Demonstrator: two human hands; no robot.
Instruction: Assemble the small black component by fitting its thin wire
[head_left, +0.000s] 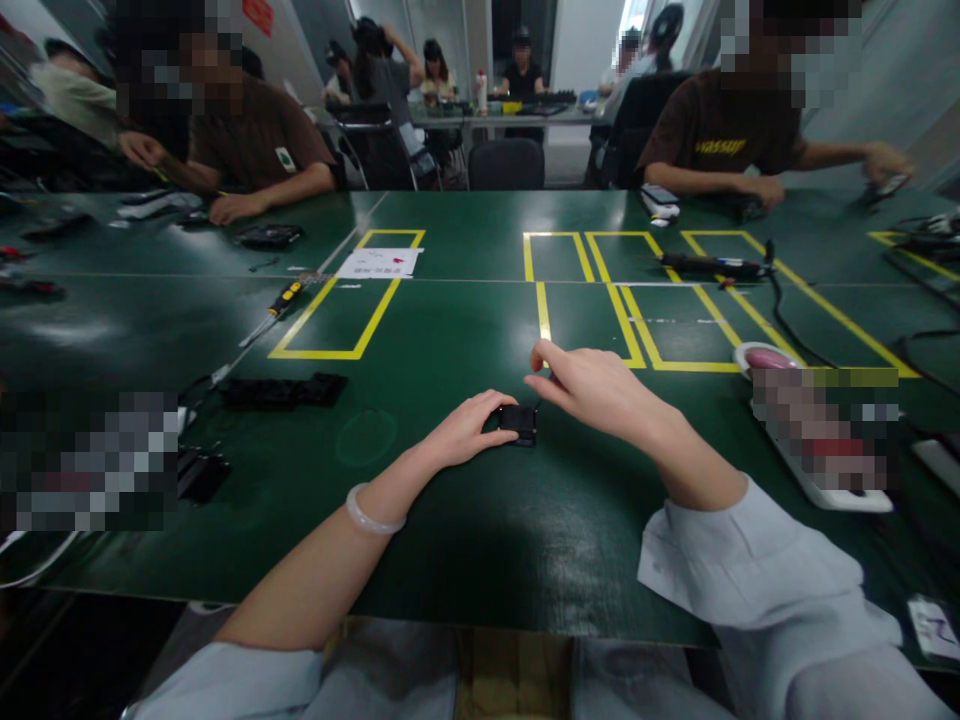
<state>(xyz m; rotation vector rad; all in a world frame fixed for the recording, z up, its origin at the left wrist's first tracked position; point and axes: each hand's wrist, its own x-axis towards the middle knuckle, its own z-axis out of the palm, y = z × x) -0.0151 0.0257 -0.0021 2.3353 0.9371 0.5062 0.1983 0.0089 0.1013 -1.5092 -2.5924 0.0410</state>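
Near the front middle of the green table, a small black rectangular part [519, 424] lies with its short side toward my left hand [471, 430]. That hand grips it between thumb and fingers. Just right of the part, my right hand [596, 388] is closed, its fingers curled and thumb forward. A thin dark object shows at those fingertips, reaching toward the part's upper right corner. It is too small to name, and most of it is hidden by the fingers.
Yellow tape outlines [315, 354] mark the green table [450, 330]. To the left lie a yellow-black screwdriver [286, 298] and a black strip [283, 390]. A white-rimmed tray [870, 498] stands right; a black cabled tool [712, 266] lies behind. Two people work across the table.
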